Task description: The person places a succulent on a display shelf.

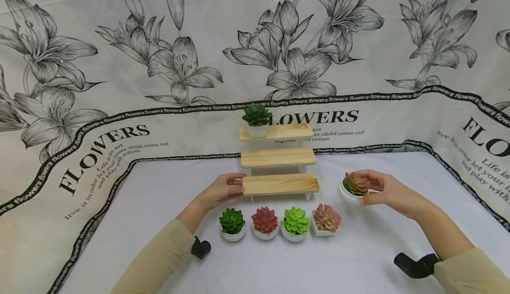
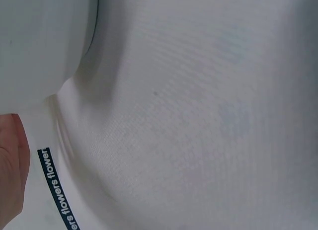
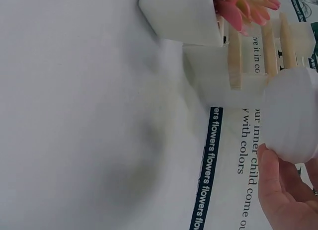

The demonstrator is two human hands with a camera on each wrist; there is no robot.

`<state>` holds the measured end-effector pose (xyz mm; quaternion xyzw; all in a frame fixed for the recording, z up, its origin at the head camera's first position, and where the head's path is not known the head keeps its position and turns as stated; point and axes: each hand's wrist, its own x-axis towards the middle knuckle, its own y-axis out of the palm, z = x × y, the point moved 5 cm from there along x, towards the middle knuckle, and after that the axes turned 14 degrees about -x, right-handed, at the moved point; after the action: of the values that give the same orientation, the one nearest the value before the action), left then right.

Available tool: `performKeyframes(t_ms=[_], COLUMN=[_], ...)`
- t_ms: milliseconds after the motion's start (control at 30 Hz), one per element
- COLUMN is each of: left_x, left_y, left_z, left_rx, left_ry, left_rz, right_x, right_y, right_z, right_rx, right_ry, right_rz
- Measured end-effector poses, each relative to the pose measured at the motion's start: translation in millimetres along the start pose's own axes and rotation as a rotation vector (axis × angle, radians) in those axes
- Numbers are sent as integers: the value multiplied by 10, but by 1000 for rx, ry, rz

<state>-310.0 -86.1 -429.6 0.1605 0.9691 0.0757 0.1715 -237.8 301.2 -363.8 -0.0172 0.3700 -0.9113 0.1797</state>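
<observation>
A three-tier wooden shelf stands mid-table, with a green succulent in a white pot on its top tier. My left hand grips the left end of the lowest board. My right hand holds a brownish-red succulent in a white pot just right of the shelf, tilted, low over the cloth. In the right wrist view my fingers clasp that white pot. The left wrist view catches only an edge of my left hand over white cloth.
Four potted succulents stand in a row in front of the shelf: dark green, red, light green, pink. A flower-printed cloth covers the table and rises behind. The pink plant's pot appears in the right wrist view.
</observation>
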Motion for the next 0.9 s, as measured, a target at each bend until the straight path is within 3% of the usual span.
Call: performKeyframes(t_ms=[900], left_x=[29], left_y=[-26], left_z=[31], left_rx=[-13], left_ry=[-3], left_rz=[3], right_x=[390], right_y=[-173], right_z=[464], right_rx=[31], right_ry=[12], right_rz=[-29])
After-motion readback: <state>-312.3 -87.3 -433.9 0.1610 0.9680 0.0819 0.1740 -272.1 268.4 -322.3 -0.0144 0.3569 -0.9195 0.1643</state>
